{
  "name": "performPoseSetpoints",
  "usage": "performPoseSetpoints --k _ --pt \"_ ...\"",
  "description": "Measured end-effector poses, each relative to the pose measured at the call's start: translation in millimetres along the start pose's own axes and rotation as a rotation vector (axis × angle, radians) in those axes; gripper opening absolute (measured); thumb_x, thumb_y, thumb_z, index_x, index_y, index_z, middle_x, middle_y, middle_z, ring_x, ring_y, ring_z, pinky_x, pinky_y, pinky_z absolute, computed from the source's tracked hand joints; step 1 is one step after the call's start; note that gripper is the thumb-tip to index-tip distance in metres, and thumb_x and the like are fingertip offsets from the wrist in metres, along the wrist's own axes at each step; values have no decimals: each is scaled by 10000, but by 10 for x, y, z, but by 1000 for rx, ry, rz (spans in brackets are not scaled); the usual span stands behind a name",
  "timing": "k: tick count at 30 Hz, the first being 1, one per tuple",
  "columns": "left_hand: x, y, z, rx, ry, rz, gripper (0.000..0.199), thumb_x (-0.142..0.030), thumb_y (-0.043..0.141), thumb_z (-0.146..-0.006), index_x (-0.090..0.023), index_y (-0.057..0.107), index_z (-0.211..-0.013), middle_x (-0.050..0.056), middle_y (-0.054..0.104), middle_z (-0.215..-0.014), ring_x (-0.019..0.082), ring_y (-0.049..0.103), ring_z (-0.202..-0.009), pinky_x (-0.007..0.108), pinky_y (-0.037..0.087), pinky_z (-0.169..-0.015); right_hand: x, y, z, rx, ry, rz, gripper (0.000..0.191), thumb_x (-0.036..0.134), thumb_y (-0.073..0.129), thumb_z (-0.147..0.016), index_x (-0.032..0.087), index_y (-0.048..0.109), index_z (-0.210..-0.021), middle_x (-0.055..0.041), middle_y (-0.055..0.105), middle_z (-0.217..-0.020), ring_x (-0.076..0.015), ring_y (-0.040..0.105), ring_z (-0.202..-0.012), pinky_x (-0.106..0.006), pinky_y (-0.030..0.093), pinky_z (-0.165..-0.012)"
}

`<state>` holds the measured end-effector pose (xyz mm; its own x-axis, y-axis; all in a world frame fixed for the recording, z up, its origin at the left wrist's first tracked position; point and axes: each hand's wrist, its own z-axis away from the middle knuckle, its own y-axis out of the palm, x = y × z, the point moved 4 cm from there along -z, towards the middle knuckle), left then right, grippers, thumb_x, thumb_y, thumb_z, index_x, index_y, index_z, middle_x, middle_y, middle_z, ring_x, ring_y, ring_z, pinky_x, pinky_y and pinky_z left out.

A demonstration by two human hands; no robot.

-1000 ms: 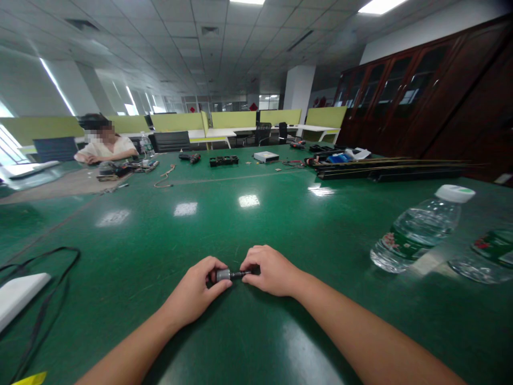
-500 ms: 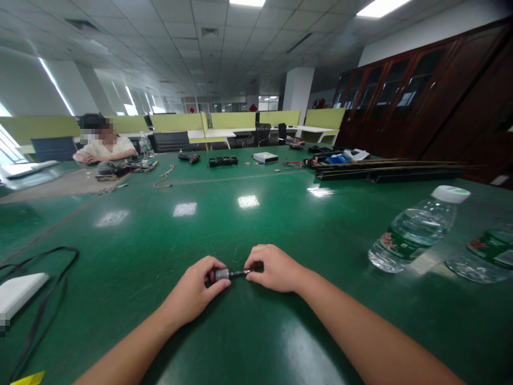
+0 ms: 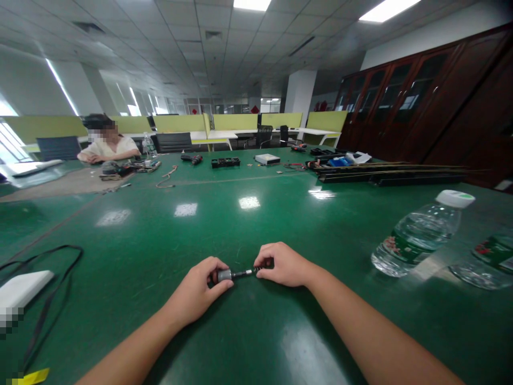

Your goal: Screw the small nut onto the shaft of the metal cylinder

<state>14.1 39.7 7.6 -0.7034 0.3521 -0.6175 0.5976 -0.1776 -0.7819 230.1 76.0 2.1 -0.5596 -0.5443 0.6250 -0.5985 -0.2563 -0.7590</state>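
Note:
Low over the green table (image 3: 200, 230), my left hand (image 3: 202, 283) grips a grey metal cylinder (image 3: 225, 275) between thumb and fingers. A thin dark shaft with a silvery tip (image 3: 247, 272) points from the cylinder to the right. Beside that tip, my right hand (image 3: 284, 264) pinches a small dark coiled piece that looks like a spring (image 3: 258, 269). Whether the coil touches the tip is too small to tell. The far end of the cylinder is hidden by my left fingers.
Two water bottles (image 3: 420, 235) stand at the right. A white box (image 3: 24, 289) and black strap (image 3: 46, 305) lie at the left. Farther back are a drill (image 3: 192, 159), black parts (image 3: 225, 162) and long dark rails (image 3: 360, 174). A person (image 3: 108, 144) sits back left.
My right hand has moved slightly right, away from my left hand. More of the shaft's silvery tip shows between them, and the dark coil is now visible at my right fingertips.

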Motion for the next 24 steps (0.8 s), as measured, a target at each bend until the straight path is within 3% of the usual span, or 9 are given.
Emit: performPoseSetpoints --k 6,9,17,24 --pt "11 12 3 -26 32 12 158 -284 662 -820 -203 639 -955 2 620 -832 174 553 -745 266 410 -665 211 287 -110 -91 -6 -69 245 196 774 -721 205 740 -963 -12 691 -819 -133 610 -727 -242 450 -685" --pt "6 -2 -3 -40 50 10 200 -270 698 -783 -201 637 -961 5 623 -846 176 551 -751 267 412 -667 259 386 -131 -88 -23 -60 228 194 752 -746 218 727 -972 -7 700 -826 -140 617 -754 -253 448 -715" --pt "6 5 -14 -24 46 30 168 -303 651 -834 -209 658 -974 14 629 -845 174 564 -748 271 427 -669 292 344 -102 -82 -87 2 110 249 706 -816 213 726 -918 -20 697 -827 -160 597 -817 -274 433 -752" --pt "-12 15 0 -44 25 7 160 -283 690 -794 -202 646 -925 7 635 -819 178 579 -735 266 428 -661 314 352 -84 -60 -118 44 183 185 707 -780 208 720 -961 -31 692 -871 -184 573 -864 -301 440 -791"
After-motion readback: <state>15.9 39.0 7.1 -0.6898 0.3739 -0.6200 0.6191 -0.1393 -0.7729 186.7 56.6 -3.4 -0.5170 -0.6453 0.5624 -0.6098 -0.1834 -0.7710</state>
